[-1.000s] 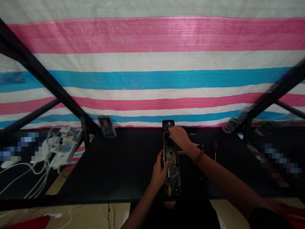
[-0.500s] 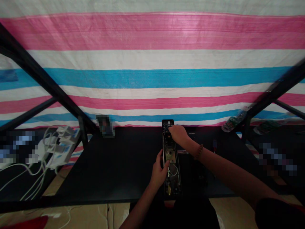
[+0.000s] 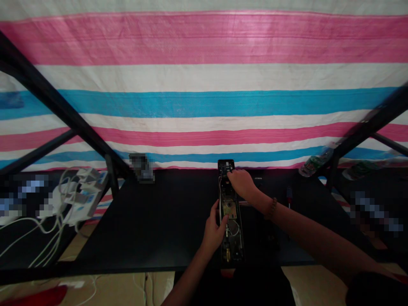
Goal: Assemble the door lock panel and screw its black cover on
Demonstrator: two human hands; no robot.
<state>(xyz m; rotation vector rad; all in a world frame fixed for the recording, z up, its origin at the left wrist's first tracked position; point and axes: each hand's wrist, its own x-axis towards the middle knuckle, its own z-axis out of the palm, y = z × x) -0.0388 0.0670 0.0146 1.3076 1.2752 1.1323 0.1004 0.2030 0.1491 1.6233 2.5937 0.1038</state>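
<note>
A long, narrow black device [image 3: 229,206] lies lengthwise on the black table [image 3: 153,225], its inside showing a metal plate, thin wires and a brass-coloured part near the front end. My left hand [image 3: 215,227] grips its left edge, thumb on top and fingers along the side. Over the far part of the device is my right hand [image 3: 242,182], fingers pressed together at the inner parts; whatever small thing they may pinch is hidden. A beaded bracelet is on the right wrist.
Right of the device lie a red-handled screwdriver [image 3: 289,195] and dark, hard-to-see items. A plastic bottle [image 3: 310,165] lies at the back right. White power strips [image 3: 84,204] with cables are at the left. Black frame bars slant on both sides; striped sheeting hangs behind.
The whole view has shifted slightly. My right hand stays at the far part of the device with a small change of pose, and my left hand keeps its grip.
</note>
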